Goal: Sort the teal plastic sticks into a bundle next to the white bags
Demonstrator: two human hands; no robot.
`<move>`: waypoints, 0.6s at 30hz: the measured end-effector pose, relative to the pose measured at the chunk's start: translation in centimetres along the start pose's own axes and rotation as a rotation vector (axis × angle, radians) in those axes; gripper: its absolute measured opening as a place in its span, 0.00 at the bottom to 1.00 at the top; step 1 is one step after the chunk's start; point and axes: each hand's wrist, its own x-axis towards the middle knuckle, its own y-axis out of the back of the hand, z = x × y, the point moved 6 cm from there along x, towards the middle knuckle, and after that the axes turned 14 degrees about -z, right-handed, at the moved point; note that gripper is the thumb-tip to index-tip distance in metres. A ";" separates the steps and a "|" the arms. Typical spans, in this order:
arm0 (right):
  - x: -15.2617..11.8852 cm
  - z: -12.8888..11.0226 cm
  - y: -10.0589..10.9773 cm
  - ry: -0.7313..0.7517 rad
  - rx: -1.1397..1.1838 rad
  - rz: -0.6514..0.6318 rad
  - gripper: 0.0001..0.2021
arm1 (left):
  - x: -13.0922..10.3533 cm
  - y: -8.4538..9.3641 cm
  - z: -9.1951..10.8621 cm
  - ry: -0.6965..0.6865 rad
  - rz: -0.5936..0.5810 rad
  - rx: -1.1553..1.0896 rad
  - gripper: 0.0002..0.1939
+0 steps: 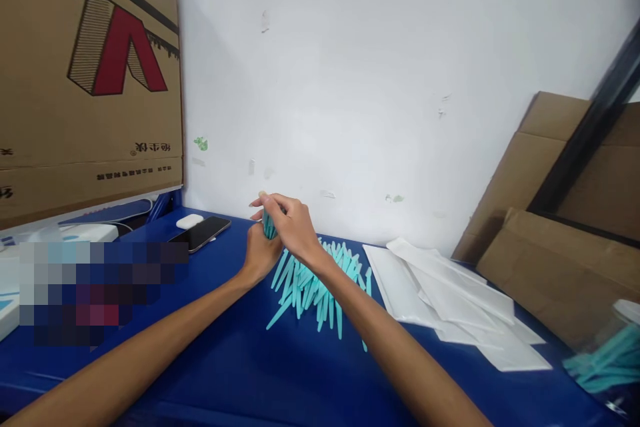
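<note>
My left hand [261, 255] is closed around a bundle of teal plastic sticks [269, 225], which stand upright in it above the blue table. Over the top of the bundle bends my right hand [293, 223], its fingers curled about the upper ends; part of the bundle is hidden behind them. Just right of and below both hands lies a loose pile of the same flat, tapered teal sticks [313, 287], partly covered by my right forearm.
White envelopes or bags [460, 300] lie overlapped on the right. Beyond them stand a clear container of teal sticks [607, 360] and folded cardboard [530, 273]. A phone [205, 233] and white earbud case [189, 221] sit left, below a large carton [90, 80].
</note>
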 end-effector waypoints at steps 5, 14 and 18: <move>0.2 1.1 0.0 -0.021 0.006 -0.026 0.13 | 0.4 0.1 0.1 -0.022 -0.048 0.056 0.11; 0.1 -1.0 0.2 0.058 -0.300 -0.016 0.18 | 0.2 -0.5 0.6 0.008 -0.106 -0.022 0.08; 0.1 1.0 0.3 -0.018 -0.371 -0.040 0.25 | 0.1 -1.5 0.0 0.050 -0.224 -0.032 0.14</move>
